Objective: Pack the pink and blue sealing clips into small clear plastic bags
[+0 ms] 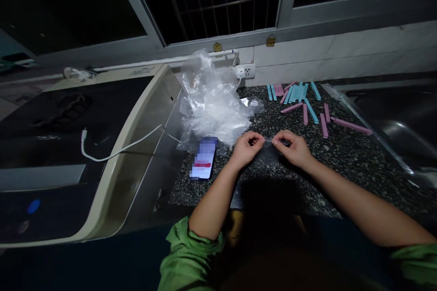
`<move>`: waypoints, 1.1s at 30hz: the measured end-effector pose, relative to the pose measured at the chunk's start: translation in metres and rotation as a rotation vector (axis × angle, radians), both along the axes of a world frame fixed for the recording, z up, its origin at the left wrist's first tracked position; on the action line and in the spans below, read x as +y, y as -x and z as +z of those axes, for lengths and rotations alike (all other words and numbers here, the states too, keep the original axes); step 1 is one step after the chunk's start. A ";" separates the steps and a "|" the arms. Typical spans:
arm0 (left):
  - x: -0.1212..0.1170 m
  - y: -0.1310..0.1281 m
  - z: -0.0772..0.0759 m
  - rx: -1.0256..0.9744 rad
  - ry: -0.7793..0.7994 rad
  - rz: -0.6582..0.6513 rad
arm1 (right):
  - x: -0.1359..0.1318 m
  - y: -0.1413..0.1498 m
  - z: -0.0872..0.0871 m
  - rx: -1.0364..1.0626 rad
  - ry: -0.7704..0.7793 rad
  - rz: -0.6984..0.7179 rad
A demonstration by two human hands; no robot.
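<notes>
Between my two hands a small clear plastic bag (268,154) is stretched just above the dark speckled counter (341,177). My left hand (246,148) pinches one upper corner of it between thumb and fingers. At the opposite corner my right hand (292,146) has the same pinch. The bag's lower part is faint against the stone, and I cannot tell whether anything is inside. Beyond my left hand lies a heap of crumpled clear plastic bags (218,109). A lit phone (205,159) rests on the counter left of my left wrist.
Pink clips (323,125) and blue clips (311,110) lie scattered at the back right. Farther right is a metal sink (406,118). A washing machine (126,145) stands at the left, with a white cable (136,145) across it. A wall socket (250,70) holds a charger.
</notes>
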State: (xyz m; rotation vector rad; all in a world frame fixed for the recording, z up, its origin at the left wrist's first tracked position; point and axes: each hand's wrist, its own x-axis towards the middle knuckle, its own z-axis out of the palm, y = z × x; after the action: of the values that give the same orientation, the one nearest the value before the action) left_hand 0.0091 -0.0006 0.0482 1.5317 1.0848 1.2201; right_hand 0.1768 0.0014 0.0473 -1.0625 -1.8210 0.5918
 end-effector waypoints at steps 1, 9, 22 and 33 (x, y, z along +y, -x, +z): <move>0.000 0.000 0.000 0.007 0.001 -0.005 | 0.000 0.000 -0.001 0.001 -0.004 0.001; 0.001 0.000 -0.003 0.116 -0.121 -0.023 | 0.001 0.001 -0.003 0.002 0.022 -0.006; 0.003 0.013 0.000 0.286 -0.007 0.213 | 0.001 -0.002 -0.004 0.012 0.048 -0.049; 0.003 0.027 0.001 0.839 0.123 0.603 | 0.002 -0.005 -0.010 0.040 0.046 -0.065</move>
State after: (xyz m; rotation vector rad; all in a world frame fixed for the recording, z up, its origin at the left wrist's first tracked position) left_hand -0.0181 0.0029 0.0491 1.7149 2.2460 0.8251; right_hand 0.1820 0.0034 0.0373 -1.1286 -1.7395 0.6138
